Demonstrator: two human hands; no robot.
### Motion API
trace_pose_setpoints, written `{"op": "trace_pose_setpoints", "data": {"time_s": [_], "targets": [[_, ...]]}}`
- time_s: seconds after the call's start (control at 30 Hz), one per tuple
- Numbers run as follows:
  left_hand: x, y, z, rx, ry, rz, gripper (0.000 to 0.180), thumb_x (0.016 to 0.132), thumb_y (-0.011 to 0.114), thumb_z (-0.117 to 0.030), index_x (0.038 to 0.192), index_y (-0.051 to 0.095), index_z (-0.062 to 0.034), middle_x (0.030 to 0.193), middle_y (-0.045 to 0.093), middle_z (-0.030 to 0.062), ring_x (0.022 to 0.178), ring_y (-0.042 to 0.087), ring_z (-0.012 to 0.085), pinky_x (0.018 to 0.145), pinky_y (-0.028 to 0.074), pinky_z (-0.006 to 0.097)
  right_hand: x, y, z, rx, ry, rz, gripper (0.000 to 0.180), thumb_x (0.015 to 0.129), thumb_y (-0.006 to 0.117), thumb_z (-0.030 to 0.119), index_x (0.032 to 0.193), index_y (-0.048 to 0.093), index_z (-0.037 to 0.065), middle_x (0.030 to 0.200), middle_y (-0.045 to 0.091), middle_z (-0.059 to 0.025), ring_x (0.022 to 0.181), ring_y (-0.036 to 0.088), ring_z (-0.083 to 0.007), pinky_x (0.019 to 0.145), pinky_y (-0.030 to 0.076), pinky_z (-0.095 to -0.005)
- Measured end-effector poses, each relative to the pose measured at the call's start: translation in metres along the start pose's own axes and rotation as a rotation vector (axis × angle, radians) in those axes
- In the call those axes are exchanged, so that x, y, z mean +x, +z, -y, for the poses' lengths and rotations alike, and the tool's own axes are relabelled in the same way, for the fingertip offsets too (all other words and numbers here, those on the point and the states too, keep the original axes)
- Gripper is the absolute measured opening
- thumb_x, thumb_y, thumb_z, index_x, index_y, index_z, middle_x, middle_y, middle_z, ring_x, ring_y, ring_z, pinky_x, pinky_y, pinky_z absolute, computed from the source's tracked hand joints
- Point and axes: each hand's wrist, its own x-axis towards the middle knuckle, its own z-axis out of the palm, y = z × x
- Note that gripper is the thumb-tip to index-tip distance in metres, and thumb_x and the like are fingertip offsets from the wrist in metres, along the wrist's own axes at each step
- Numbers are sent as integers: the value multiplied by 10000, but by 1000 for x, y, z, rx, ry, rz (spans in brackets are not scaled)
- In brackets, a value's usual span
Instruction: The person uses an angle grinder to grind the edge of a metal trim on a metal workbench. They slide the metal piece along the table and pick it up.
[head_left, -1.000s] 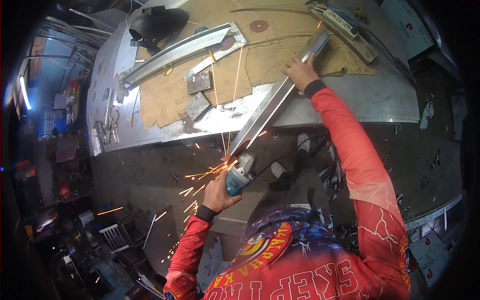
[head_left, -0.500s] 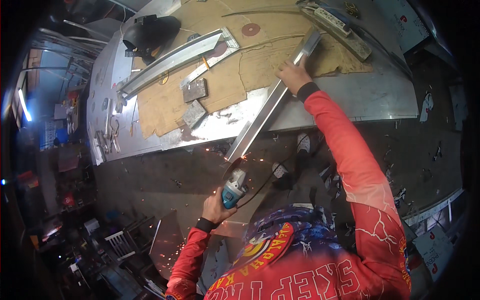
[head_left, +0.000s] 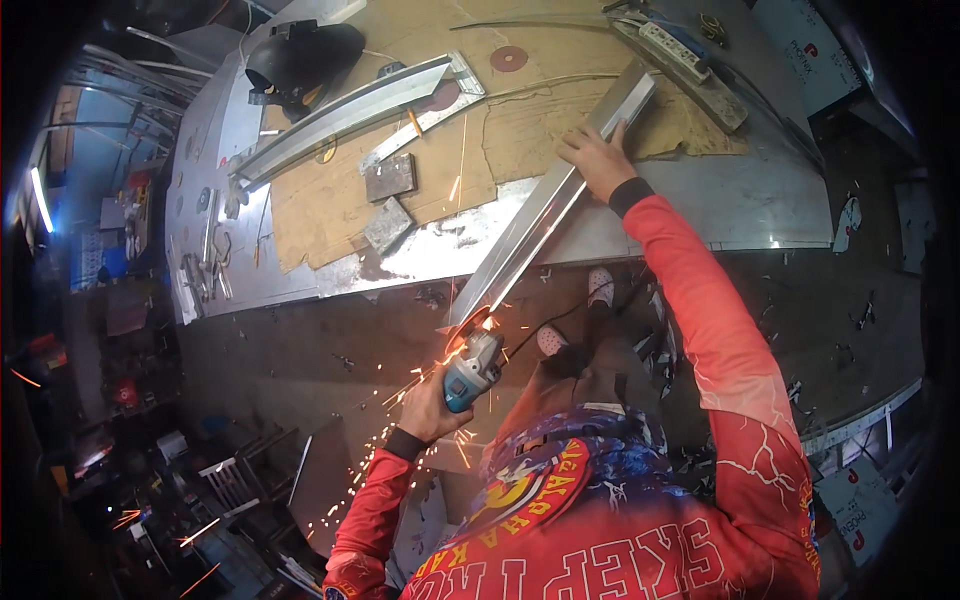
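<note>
The left hand (head_left: 428, 405) has its fingers clamped around a blue angle grinder (head_left: 472, 366), throwing sparks at the overhanging end of a long metal channel (head_left: 545, 215). The right hand (head_left: 598, 160) presses the channel, fingers spread, onto the table (head_left: 760, 200) beside cardboard (head_left: 330, 205).

Two long metal channels (head_left: 555, 205) (head_left: 340, 118), two small steel plates (head_left: 389, 177) (head_left: 387, 224) (both flat), one grinder (head_left: 472, 368).
</note>
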Motion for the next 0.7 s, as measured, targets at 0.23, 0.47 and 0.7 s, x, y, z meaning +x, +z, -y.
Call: {"op": "trace_pose_setpoints", "data": {"time_s": [0.23,0.47,0.7], "targets": [[11,-5,-17,0,18,-48,713,630,775,-334,1209,478,-41,823,673,238,781,664,432,689,539,494,4,2,-2,-54,9,87,336,889,560,123,1206,640,200,1272,578,7,1294,449,-229,998,228,-825],[7,3,-17,-14,-7,-32,700,629,792,-335,1210,493,-84,824,685,196,760,672,404,690,537,474,-2,9,-4,32,-32,-38,339,880,572,106,1199,642,199,1287,567,-1,1321,424,-233,1006,209,-831],[3,12,-3,69,-46,10,742,622,814,-369,1210,476,-69,840,684,217,779,672,426,703,535,501,3,7,-3,16,17,126,571,705,744,69,1246,607,193,1328,552,-12,1332,420,-268,1017,196,-818]]}}
